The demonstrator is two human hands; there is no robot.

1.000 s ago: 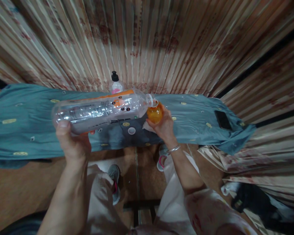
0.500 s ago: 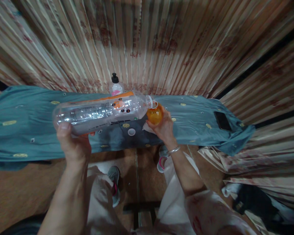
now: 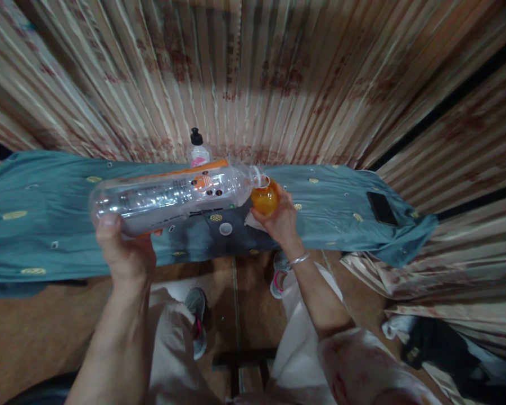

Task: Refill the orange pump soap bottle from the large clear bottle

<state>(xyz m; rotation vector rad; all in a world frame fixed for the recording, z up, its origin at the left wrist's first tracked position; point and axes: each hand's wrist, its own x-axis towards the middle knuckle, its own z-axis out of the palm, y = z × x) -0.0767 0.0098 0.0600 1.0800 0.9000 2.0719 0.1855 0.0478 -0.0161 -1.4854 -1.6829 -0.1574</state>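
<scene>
The left hand [image 3: 129, 250] held a large clear bottle [image 3: 168, 199] near its base, almost level above the cloth-covered counter [image 3: 333, 211]. The right hand [image 3: 283, 222] held a small orange vessel [image 3: 263, 199] at the bottle's mouth; whether the two touched, I could not tell surely.

Clear bottle [image 3: 168, 198] with orange-and-black print; amber container [image 3: 264, 201]; teal cloth [image 3: 329, 208], yellow motifs; beige curtain [image 3: 253, 67], reddish florals

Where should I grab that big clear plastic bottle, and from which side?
Probably around the base end of the clear plastic bottle, from the near side with the thumb on top, as the left hand does: its long, round body is tipped sideways, and its neck end is crowded by the orange container in the right hand.
</scene>
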